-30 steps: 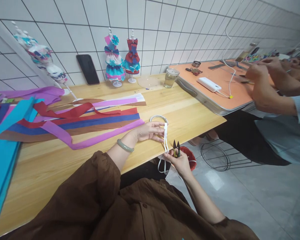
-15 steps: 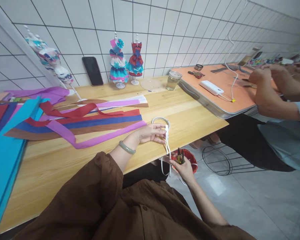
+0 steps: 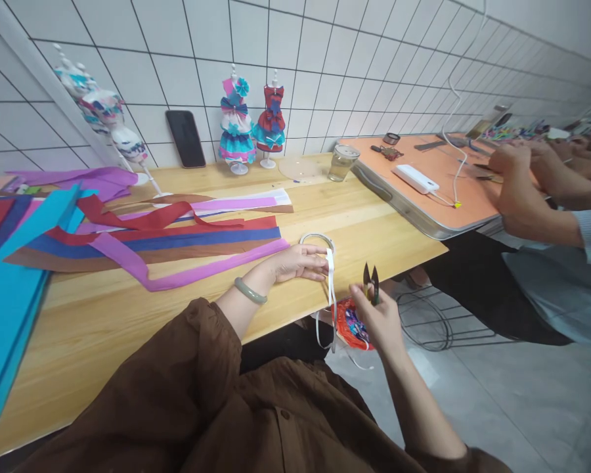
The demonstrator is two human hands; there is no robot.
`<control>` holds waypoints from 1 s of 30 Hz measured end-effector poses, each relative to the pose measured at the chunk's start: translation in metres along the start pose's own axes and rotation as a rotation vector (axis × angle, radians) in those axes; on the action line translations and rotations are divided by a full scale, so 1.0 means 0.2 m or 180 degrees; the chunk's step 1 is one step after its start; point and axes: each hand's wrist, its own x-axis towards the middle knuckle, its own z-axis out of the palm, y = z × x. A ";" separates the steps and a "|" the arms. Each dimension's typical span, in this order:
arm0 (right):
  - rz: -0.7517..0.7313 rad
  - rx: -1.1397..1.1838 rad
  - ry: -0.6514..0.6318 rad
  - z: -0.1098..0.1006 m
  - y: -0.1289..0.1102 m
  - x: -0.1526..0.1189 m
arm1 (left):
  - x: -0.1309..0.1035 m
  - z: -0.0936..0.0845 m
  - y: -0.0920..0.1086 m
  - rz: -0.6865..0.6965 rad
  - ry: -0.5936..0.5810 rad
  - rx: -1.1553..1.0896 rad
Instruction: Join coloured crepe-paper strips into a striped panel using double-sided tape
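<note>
My left hand (image 3: 300,263) is closed on a white strip (image 3: 331,279) near the table's front edge. Below the edge the strip hangs down in a loop. Just behind the fingers lies a pale ring-shaped roll (image 3: 317,236), partly hidden by the hand. Off the edge to the right, my right hand (image 3: 381,318) holds small thread snips (image 3: 372,282), their dark blades apart and pointing up. The snips are clear of the strip. Purple, brown, blue (image 3: 207,240) and red fabric strips lie left of my left hand.
Two small dress stands (image 3: 236,128) and a phone (image 3: 186,138) stand by the tiled wall. A lidded glass (image 3: 343,163) is near the orange table (image 3: 438,210), where another person's arms (image 3: 526,184) rest. Beneath the edge sits a red basket (image 3: 345,328) of scraps.
My right hand has let go of the white strip and moved up and right with the snips. My left hand still holds the strip in nearly the same place.
</note>
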 end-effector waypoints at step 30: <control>-0.0873 -0.1878 -0.0374 0.31 -0.18 0.91 | 0.02 -0.03 -0.02 -0.0133 0.0234 -0.0090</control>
